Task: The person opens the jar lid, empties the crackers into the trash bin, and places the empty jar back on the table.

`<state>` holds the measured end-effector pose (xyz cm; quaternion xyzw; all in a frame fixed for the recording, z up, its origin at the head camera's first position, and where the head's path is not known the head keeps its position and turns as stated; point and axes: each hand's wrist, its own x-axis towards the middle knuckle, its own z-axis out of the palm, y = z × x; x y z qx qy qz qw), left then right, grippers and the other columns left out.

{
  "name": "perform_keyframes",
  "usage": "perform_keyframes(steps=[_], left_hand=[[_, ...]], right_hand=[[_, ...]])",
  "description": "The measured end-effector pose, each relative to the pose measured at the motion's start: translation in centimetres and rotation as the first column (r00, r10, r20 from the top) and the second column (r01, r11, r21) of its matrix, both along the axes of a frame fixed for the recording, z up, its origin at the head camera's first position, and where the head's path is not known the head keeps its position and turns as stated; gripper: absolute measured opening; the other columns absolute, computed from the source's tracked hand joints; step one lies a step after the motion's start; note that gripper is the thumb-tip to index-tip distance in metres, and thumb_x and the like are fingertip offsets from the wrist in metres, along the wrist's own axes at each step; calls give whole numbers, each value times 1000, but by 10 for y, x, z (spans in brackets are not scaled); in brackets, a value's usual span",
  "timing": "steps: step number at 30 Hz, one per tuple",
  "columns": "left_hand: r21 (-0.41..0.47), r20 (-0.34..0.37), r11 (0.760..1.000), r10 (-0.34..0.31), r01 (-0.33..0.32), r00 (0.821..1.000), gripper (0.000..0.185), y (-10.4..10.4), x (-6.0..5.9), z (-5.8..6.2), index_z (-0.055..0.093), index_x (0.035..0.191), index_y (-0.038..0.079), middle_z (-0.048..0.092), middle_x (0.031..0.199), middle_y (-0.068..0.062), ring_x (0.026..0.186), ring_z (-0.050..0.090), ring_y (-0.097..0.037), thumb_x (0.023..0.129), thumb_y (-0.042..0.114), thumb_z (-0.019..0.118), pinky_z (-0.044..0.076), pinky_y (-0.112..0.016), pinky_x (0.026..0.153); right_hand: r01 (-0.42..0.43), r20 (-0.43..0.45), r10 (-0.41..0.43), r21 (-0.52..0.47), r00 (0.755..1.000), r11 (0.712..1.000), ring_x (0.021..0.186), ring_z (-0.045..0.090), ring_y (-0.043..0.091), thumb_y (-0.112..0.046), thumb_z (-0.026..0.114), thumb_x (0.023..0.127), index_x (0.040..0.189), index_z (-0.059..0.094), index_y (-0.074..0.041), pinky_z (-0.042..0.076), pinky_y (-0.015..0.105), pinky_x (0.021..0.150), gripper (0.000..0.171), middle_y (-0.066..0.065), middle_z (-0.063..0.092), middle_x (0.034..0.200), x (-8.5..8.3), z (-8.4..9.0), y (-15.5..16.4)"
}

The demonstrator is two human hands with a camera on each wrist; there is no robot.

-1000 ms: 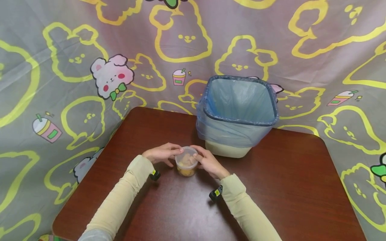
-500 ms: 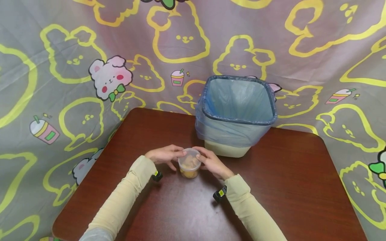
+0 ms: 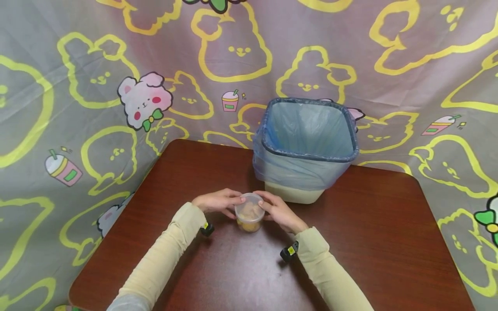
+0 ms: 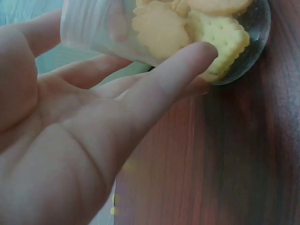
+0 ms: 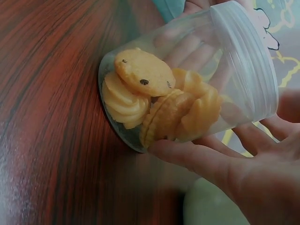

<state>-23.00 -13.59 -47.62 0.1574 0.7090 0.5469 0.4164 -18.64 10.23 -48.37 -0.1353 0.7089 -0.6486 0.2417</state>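
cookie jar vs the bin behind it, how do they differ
The cookie jar is small, round, clear and lidded, with biscuits inside; the bin is far larger, squarish, open-topped and lined with a blue bag. The left hand and right hand hold the jar; nothing touches the bin. Both stand on the table.

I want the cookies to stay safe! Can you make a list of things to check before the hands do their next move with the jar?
1. Both hands on the jar: ok. The left hand and right hand hold it from either side.
2. Jar resting on the table: ok, its base sits on the wood.
3. Lid on: ok, the lid sits on the jar's mouth; how tight it is, cannot tell.
4. Cookies inside: ok, none spilled on the table.
5. Bin ready: ok, it stands open behind the jar, lined with a blue bag.
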Motion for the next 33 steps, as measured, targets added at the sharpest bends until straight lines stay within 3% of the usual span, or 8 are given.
perform_keyframes(steps=[12,33], left_hand=[[4,-10,999,-36,36,999,45,9,6,6,45,137,-5,56,131,-25,117,60,-31,104,24,43,51,-47,94],[22,-16,997,-75,75,997,45,27,8,2,45,138,-3,56,131,-23,116,60,-30,104,26,43,52,-46,93]], right_hand=[[-12,-15,12,15,1000,1000,128,46,35,-19,41,104,145,42,-11,50,49,92,42,16,41,147,3,-4,12],[-50,-6,50,-28,999,998,127,46,33,-23,45,102,146,39,-9,50,49,93,46,18,39,148,4,-11,37]])
